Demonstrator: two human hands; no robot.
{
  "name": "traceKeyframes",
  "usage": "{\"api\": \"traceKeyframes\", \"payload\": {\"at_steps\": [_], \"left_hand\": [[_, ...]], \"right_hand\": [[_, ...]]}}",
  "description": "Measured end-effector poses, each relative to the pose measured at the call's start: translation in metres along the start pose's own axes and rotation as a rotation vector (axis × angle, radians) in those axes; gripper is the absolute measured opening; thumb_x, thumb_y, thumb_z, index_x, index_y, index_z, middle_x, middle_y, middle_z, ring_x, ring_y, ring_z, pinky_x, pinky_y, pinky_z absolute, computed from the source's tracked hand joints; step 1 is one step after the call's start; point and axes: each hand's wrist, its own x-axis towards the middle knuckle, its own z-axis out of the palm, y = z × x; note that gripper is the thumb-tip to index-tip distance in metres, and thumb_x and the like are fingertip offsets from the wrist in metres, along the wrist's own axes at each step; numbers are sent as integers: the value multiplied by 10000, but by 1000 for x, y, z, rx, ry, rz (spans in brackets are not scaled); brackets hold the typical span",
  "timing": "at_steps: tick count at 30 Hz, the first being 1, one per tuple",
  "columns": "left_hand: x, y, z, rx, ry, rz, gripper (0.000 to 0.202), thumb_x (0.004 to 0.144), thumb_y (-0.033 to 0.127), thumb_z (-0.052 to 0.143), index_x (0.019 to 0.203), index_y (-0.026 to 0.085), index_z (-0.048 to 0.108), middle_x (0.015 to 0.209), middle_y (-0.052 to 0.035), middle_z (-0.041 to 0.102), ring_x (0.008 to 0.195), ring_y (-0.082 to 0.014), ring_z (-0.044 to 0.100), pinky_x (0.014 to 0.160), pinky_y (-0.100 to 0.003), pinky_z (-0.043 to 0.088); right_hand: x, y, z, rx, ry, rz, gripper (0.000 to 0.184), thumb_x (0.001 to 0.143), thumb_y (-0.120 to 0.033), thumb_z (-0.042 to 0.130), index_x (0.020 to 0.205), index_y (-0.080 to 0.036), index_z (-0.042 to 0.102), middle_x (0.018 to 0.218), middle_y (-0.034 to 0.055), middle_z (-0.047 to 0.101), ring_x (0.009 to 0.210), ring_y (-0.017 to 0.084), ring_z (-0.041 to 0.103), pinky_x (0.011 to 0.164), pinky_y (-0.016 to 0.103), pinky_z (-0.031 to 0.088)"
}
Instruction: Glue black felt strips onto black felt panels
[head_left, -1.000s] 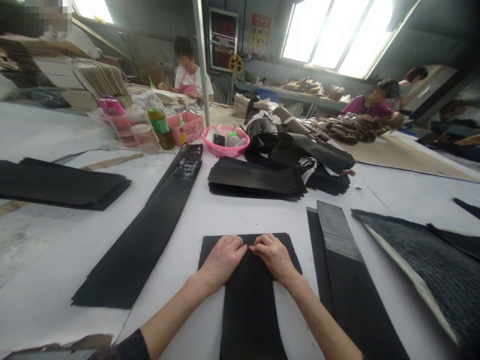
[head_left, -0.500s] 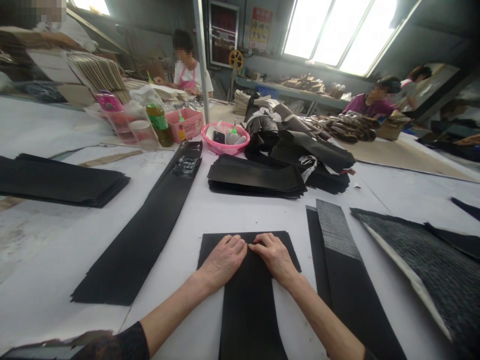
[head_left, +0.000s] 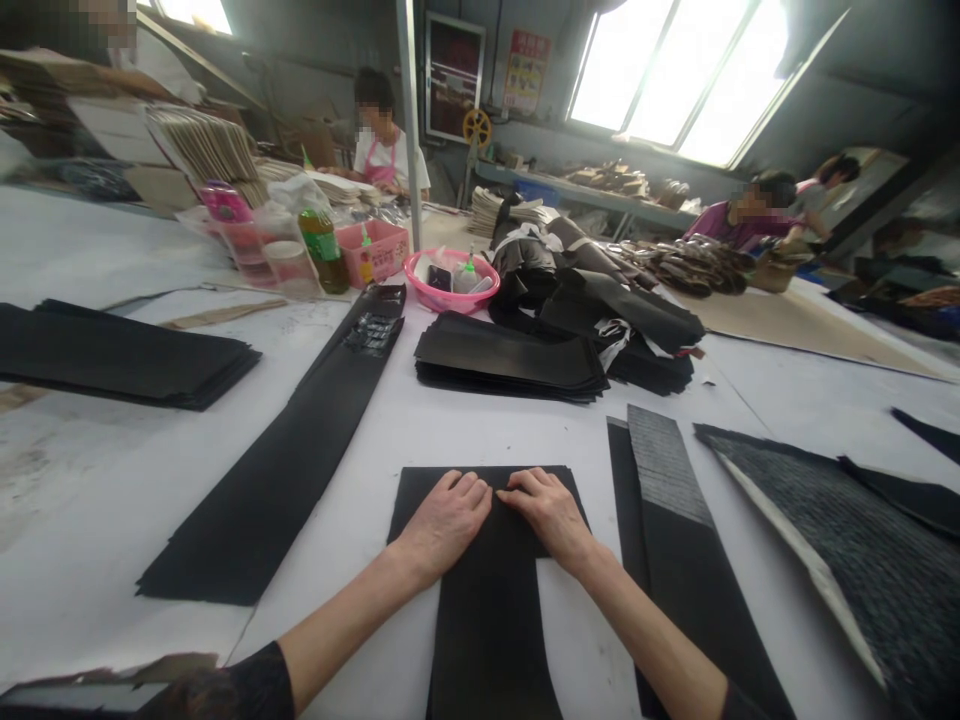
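A black sheet (head_left: pixel 487 610) lies flat on the white tabletop (head_left: pixel 465 430), close to the near edge and about in the middle. It is wide at the far end and thin at the near end. The left hand (head_left: pixel 444 520) and the right hand (head_left: pixel 550 513) both rest palm down on the wide part. Their fingers are bent a little and press on the sheet, and the fingertips of the two hands meet in the middle. Neither hand is closed around anything. Just to the right lies a grey strip (head_left: pixel 664 465) on top of a black one. To the left, a long black strip (head_left: pixel 300 450) runs toward the far side. Farther back sits a stack of black sheets (head_left: pixel 510 360). Behind it is a pink bowl (head_left: pixel 450 300), with a green bottle (head_left: pixel 322 245) to its left. Another black stack (head_left: pixel 120 350) lies by the left edge.
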Motion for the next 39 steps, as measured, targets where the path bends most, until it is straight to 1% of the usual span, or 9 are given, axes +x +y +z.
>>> {"api": "traceKeyframes", "payload": {"at_steps": [5,10,16,20,24,27,33,36,39], "left_hand": [[0,1,1,-7,1,4,305,905,86,430,1201,134,482,1044,-89,583,1037,-241,520,910,-391,391],[0,4,4,-4,-6,-5,322,895,66,415,1204,123,482,1065,-110,585,1033,-248,525,887,-406,403],[2,6,4,0,-6,-2,362,895,71,405,1246,143,457,1061,-108,582,1032,-242,520,887,-399,395],[5,8,2,-2,-22,0,353,899,112,437,1246,172,465,1037,-89,581,1016,-241,517,888,-397,385],[6,10,0,-4,-27,-8,370,892,120,467,1258,173,463,1068,-103,574,1010,-253,519,853,-405,391],[6,10,0,-8,-28,-17,395,884,103,469,1271,180,457,1080,-106,571,1002,-255,525,828,-401,397],[5,9,-1,-16,-32,-36,420,873,104,483,1278,210,456,1088,-99,567,1025,-253,519,832,-392,408],[5,7,0,-21,-25,-45,431,865,104,498,1277,225,459,1088,-96,569,1035,-255,517,834,-392,413],[4,6,2,-56,-6,-44,404,870,117,506,1258,222,474,1068,-101,573,1029,-257,525,825,-396,425]], "right_hand": [[1,2,-3,-2,-13,-18,215,907,-185,571,1080,-292,643,1051,25,611,982,185,536,795,316,423],[-1,12,-9,-4,-30,-33,149,916,-227,568,1008,-286,669,983,9,631,926,164,557,736,289,427],[-4,15,-9,-18,-37,-40,143,930,-239,543,978,-282,671,966,12,630,908,162,556,737,289,423],[-8,16,-11,-28,-52,-50,188,924,-219,549,1064,-297,647,1006,25,618,947,178,547,753,299,428],[-14,22,-13,-37,-68,-42,253,907,-195,569,1119,-317,631,1076,27,604,997,188,540,786,313,449],[-18,25,-14,-32,-51,-26,264,900,-186,574,1114,-325,641,1085,29,604,1000,185,552,805,318,471],[-25,29,-14,-39,-13,0,259,900,-195,572,1106,-329,650,1092,36,600,989,183,572,806,320,504],[-28,30,-17,-19,10,36,206,894,-211,584,1059,-304,666,1080,39,606,992,193,571,809,330,506],[-23,21,-21,-8,51,93,155,901,-236,575,1025,-259,664,1043,49,613,974,208,568,825,364,495]]}}
